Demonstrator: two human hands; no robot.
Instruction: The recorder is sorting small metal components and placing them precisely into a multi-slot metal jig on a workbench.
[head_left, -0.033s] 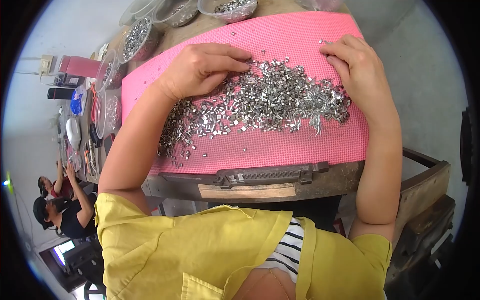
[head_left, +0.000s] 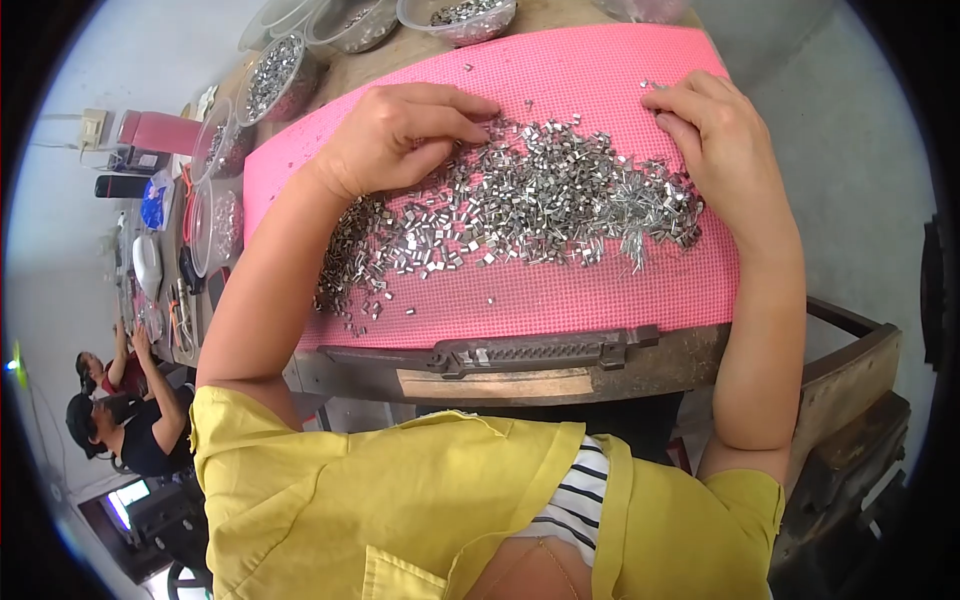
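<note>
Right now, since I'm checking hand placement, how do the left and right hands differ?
The left hand points rightward, the right hand leftward. The left hand's fingers are at the metal pile's upper edge; the right hand's are apart from it, by a few loose pieces. Both are bare, over the pink mat.

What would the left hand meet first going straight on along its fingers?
Likely the upper edge of the heap of small metal pieces on the pink mat, just right of the left hand. Depth is unclear; the fingertips may be touching pieces now.
</note>
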